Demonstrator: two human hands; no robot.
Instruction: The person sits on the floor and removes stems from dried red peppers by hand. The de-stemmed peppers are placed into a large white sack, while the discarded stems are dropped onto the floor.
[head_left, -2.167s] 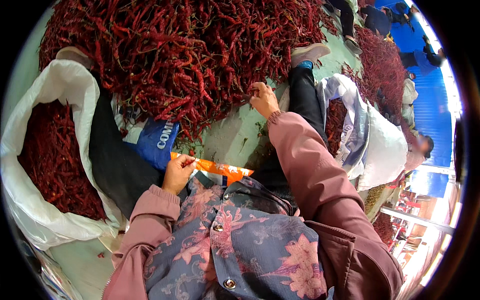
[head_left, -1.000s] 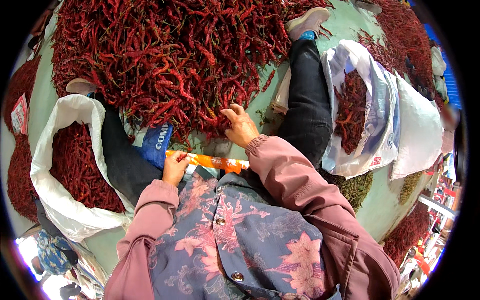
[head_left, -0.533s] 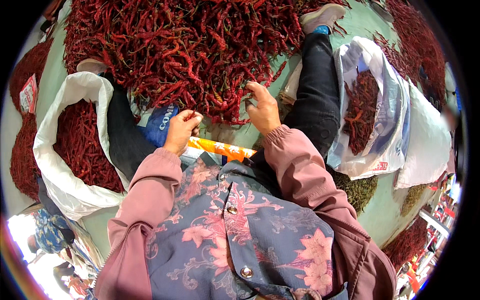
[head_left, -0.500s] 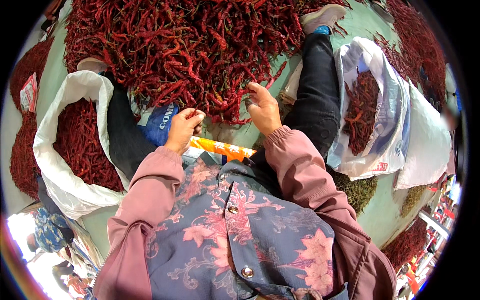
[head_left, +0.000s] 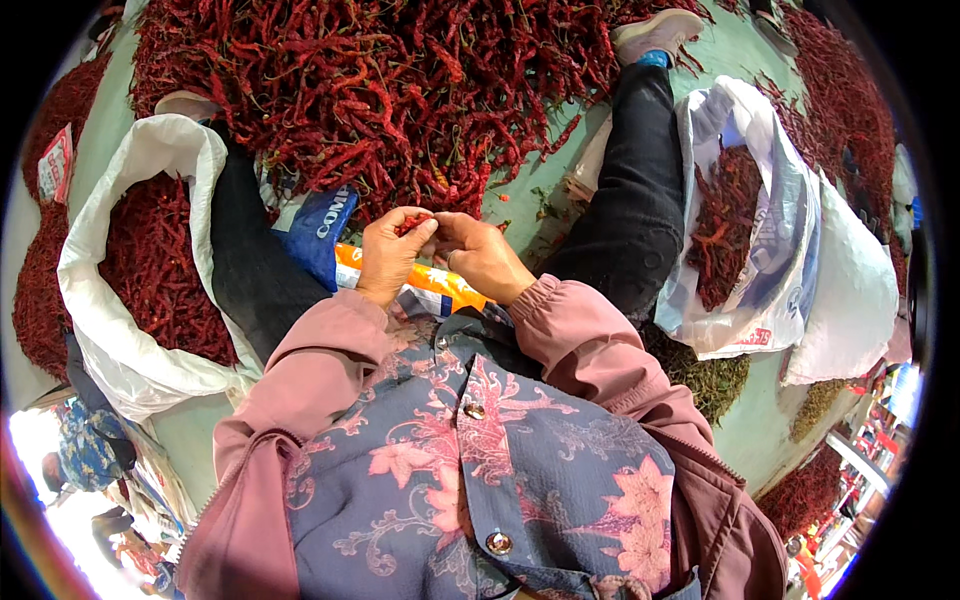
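My left hand [head_left: 388,260] is closed in a pinch on a dried red chili pepper [head_left: 412,223], whose red body shows above the thumb and fingertips. Right beside it, fingertips nearly touching, is my right hand [head_left: 485,258]; its fingers are pressed together, and what lies between them is hidden. Both hands are over my lap, at the near edge of a large heap of dried red chilies [head_left: 400,100]. Under the hands lies printed packaging, a blue piece [head_left: 322,240] and an orange and white piece [head_left: 455,288].
An open white sack [head_left: 85,270] of red chilies stands by my left leg. Beyond my right leg is a white and blue sack [head_left: 690,325] with chilies inside. A greenish stem pile [head_left: 712,385] lies near it. More chili heaps [head_left: 830,70] spread along the sides.
My right hand has come back from the heap's edge to meet the left. My left hand has shifted slightly right, and a chili now shows in its fingers.
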